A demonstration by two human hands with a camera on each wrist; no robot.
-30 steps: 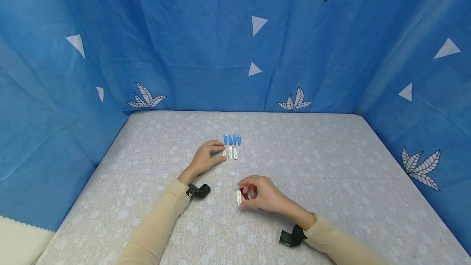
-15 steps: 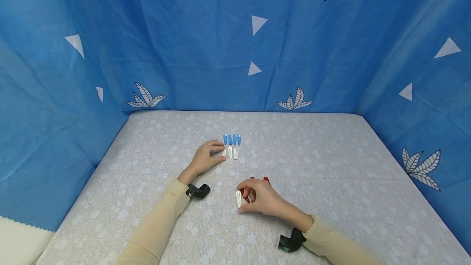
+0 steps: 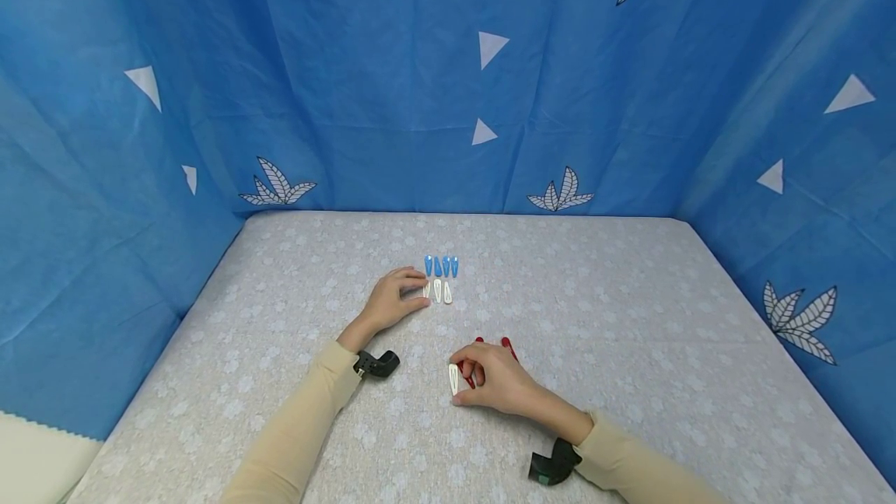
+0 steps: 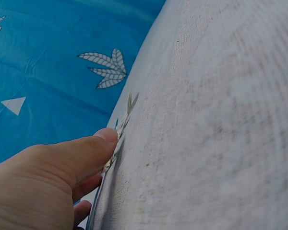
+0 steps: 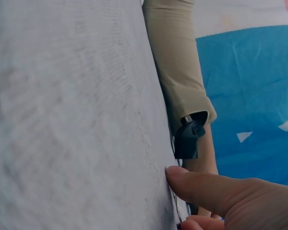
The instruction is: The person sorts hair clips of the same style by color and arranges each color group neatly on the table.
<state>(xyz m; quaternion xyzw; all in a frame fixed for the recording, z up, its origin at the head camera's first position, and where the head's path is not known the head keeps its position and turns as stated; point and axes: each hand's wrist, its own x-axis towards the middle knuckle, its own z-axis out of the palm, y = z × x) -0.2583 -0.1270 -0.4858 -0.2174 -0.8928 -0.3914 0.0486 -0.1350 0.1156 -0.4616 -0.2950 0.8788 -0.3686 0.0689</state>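
Note:
Blue snap hair clips (image 3: 446, 266) lie in a row at mid-table, with white ones (image 3: 437, 291) in a row just in front. My left hand (image 3: 386, 300) pinches the leftmost white hair clip (image 3: 426, 290) lengthwise between thumb and fingertips. Nearer to me, my right hand (image 3: 500, 379) holds another white hair clip (image 3: 453, 380) by its ends, low at the tabletop. Beside that clip, a red hair clip (image 3: 466, 376) shows under the curled fingers. More red hair clips (image 3: 509, 347) peek out behind the right hand, partly hidden. The right wrist view shows the thumb (image 5: 192, 184) at the cloth.
A pale floral cloth (image 3: 616, 317) covers the table. Blue curtains (image 3: 392, 84) with leaf and triangle prints stand behind it and at both sides. Each wrist carries a black camera mount (image 3: 378, 364).
My right hand has shifted slightly toward me, so red clips now show behind it. The white clip at its fingertips moved a little too. My left hand stays in place.

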